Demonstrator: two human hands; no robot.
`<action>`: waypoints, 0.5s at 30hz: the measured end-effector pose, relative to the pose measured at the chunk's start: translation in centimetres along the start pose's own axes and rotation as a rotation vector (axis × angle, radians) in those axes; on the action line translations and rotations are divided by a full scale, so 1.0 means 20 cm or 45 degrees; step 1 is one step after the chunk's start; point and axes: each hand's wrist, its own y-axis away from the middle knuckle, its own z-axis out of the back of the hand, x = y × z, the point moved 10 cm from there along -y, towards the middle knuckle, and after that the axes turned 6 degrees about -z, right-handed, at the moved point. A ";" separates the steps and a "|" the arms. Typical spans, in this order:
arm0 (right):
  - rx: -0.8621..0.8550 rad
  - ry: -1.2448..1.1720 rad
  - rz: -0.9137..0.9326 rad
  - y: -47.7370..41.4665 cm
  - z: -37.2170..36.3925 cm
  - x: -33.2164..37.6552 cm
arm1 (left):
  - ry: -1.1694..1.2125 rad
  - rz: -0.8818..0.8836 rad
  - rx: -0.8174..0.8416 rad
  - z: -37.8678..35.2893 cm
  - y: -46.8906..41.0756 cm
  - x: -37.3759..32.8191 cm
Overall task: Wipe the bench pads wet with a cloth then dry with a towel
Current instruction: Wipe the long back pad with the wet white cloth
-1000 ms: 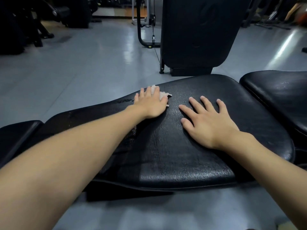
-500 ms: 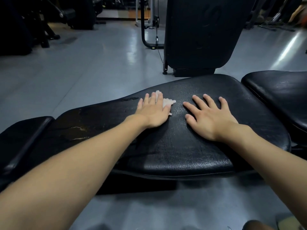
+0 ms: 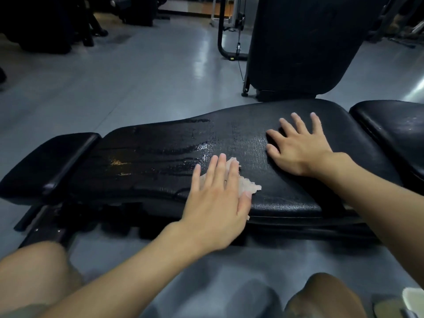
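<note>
A long black bench pad (image 3: 286,191) runs across the view, with wet streaks shining on its left half. My left hand (image 3: 218,196) lies flat with straight fingers on a small white cloth (image 3: 249,184), pressing it onto the pad near the front edge. The cloth shows only between and beside my fingers. My right hand (image 3: 298,145) rests flat on the pad farther back and to the right, fingers spread, holding nothing.
A smaller black pad (image 3: 46,161) adjoins the bench at the left and another pad (image 3: 394,134) at the right. An upright black pad (image 3: 302,42) and a cable machine frame (image 3: 221,31) stand behind. My knees are below; something pale (image 3: 415,301) lies on the floor at bottom right.
My left hand has dragged the cloth from the far side of the pad toward the front edge. The view has tilted down, bringing my knees into sight. The right hand has stayed planted.
</note>
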 end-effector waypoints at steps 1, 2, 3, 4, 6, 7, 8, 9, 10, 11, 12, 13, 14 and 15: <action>0.021 -0.032 0.008 -0.01 -0.01 0.01 | 0.046 0.024 -0.002 -0.01 -0.01 -0.01; 0.055 -0.079 0.005 -0.02 -0.03 0.02 | 0.066 0.040 0.000 -0.03 -0.04 -0.01; 0.076 -0.111 0.001 -0.03 -0.04 0.02 | 0.068 0.047 -0.003 -0.04 -0.07 0.00; 0.081 -0.120 0.000 -0.03 -0.05 0.03 | 0.071 0.050 -0.003 -0.05 -0.12 0.02; 0.073 -0.108 -0.001 -0.04 -0.06 0.03 | 0.107 0.060 0.021 -0.06 -0.22 0.06; 0.068 -0.102 -0.004 -0.04 -0.07 0.03 | 0.122 0.069 0.038 -0.06 -0.27 0.09; 0.066 -0.097 -0.005 -0.04 -0.07 0.03 | 0.138 0.080 0.054 -0.05 -0.33 0.12; 0.066 -0.094 -0.004 -0.04 -0.07 0.03 | 0.153 0.093 0.071 -0.05 -0.40 0.15; 0.070 -0.091 -0.002 -0.04 -0.07 0.03 | 0.166 0.107 0.084 -0.05 -0.47 0.19; 0.072 -0.090 0.001 -0.04 -0.07 0.03 | 0.174 0.125 0.092 -0.05 -0.54 0.22; 0.071 -0.092 0.003 -0.04 -0.07 0.03 | 0.180 0.147 0.099 -0.04 -0.62 0.26; 0.069 -0.093 0.006 -0.04 -0.07 0.03 | 0.189 0.172 0.106 -0.04 -0.69 0.31; 0.066 -0.094 0.009 -0.04 -0.07 0.03 | 0.197 0.197 0.109 -0.04 -0.77 0.35; 0.062 -0.094 0.012 -0.04 -0.07 0.03 | 0.204 0.219 0.107 -0.03 -0.84 0.40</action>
